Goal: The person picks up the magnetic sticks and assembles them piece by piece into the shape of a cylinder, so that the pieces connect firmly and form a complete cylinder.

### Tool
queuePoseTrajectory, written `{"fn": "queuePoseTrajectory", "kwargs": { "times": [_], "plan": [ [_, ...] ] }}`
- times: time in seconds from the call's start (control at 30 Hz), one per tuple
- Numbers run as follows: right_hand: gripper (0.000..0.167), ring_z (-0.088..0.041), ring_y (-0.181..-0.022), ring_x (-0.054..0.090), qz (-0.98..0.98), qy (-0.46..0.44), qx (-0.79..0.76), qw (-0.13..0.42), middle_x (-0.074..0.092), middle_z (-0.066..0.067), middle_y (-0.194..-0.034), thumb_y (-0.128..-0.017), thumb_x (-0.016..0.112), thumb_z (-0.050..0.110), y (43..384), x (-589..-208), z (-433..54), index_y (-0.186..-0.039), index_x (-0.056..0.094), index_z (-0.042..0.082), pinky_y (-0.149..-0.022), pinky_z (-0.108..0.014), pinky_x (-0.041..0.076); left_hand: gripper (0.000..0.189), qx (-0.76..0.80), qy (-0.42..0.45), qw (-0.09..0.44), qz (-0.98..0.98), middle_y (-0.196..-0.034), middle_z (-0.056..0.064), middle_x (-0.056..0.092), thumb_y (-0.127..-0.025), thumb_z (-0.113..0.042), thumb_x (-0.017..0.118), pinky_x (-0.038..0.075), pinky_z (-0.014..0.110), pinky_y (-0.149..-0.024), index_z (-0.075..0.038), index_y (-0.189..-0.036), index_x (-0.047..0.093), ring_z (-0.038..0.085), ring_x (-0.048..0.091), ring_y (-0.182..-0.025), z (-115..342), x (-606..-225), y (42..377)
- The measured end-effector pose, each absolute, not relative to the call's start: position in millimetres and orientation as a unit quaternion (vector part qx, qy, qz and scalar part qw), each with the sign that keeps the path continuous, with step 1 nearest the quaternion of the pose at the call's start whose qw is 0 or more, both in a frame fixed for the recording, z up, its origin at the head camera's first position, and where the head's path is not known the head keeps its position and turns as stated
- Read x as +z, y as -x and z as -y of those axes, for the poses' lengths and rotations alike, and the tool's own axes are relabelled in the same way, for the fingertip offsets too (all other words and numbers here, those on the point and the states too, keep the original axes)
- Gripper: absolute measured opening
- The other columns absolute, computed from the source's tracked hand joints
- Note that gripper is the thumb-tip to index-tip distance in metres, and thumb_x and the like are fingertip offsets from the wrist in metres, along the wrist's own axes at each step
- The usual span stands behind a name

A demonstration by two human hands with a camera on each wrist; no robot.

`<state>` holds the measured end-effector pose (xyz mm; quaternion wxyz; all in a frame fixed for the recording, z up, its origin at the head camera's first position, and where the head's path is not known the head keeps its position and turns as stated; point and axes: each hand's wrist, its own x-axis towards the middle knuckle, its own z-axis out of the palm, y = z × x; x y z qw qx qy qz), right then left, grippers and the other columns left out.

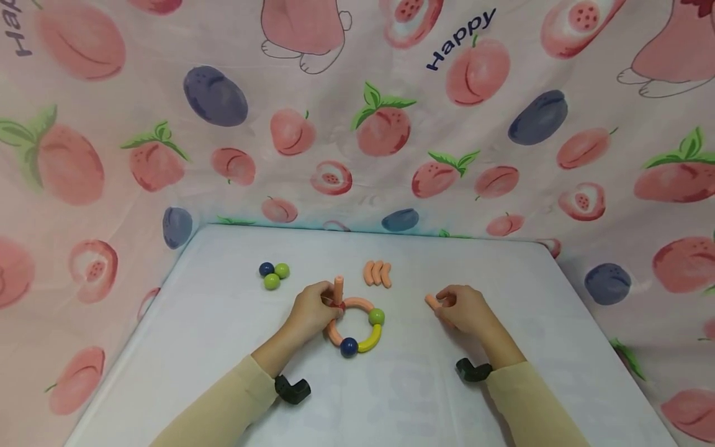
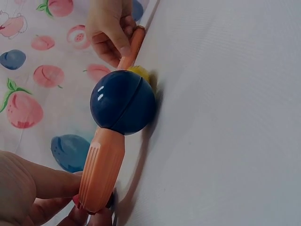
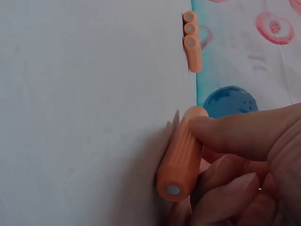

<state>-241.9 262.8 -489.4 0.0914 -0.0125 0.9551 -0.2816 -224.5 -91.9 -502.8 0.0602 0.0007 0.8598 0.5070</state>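
Observation:
A ring of curved sticks and balls lies on the white table, made of orange sticks (image 1: 359, 303), a green ball (image 1: 377, 316), a yellow stick (image 1: 369, 339), a dark blue ball (image 1: 349, 347) and a red ball (image 1: 342, 305). My left hand (image 1: 309, 309) pinches the red ball at the ring's upper left, partly hiding it. From that ball an orange stick (image 1: 338, 290) stands upright. Right of the ring, my right hand (image 1: 462, 308) pinches a loose orange stick (image 3: 181, 160) between thumb and fingers, its silver-dotted end facing the right wrist camera.
Three orange curved sticks (image 1: 377, 274) lie side by side behind the ring. At the back left, two green balls (image 1: 272, 282) and a dark blue ball (image 1: 266, 269) sit clustered. A fruit-print cloth (image 1: 357, 205) rises behind the table. Each wrist carries a black mount (image 1: 473, 370).

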Motion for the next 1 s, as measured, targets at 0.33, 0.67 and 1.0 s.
{"fn": "queuePoseTrajectory", "kwargs": {
  "times": [0.33, 0.67, 1.0],
  "plan": [
    [0.036, -0.020, -0.088, 0.065, -0.926, 0.031, -0.373, 0.053, 0.071, -0.009, -0.113, -0.103, 0.072, 0.027, 239.8, -488.5, -249.6, -0.134, 0.071, 0.008, -0.070, -0.028, 0.054, 0.028, 0.505, 0.014, 0.054, -0.861, -0.106, 0.006, 0.073, -0.088, -0.003, 0.085, 0.058, 0.028, -0.073, -0.010, -0.113, 0.075, 0.021, 0.064, -0.095, 91.7, -502.9, 220.8],
    [0.026, -0.016, -0.058, 0.059, -0.855, 0.065, -0.513, 0.028, 0.065, -0.016, -0.108, -0.103, 0.074, 0.024, 239.2, -480.9, -224.5, -0.119, 0.066, 0.006, -0.057, -0.027, 0.051, 0.027, 0.499, 0.025, 0.053, -0.865, -0.111, 0.007, 0.073, -0.090, -0.006, 0.084, 0.060, 0.028, -0.074, -0.012, -0.114, 0.074, 0.022, 0.063, -0.096, 91.6, -500.1, 217.1],
    [0.026, -0.016, -0.062, 0.062, -0.823, 0.086, -0.562, 0.022, 0.064, -0.014, -0.114, -0.099, 0.074, 0.011, 236.2, -480.4, -193.1, -0.121, 0.063, 0.008, -0.059, -0.030, 0.055, 0.025, 0.489, 0.028, 0.046, -0.870, -0.111, 0.007, 0.072, -0.090, -0.007, 0.084, 0.058, 0.029, -0.075, -0.012, -0.113, 0.074, 0.022, 0.063, -0.097, 89.9, -503.2, 216.5]
  ]
}}
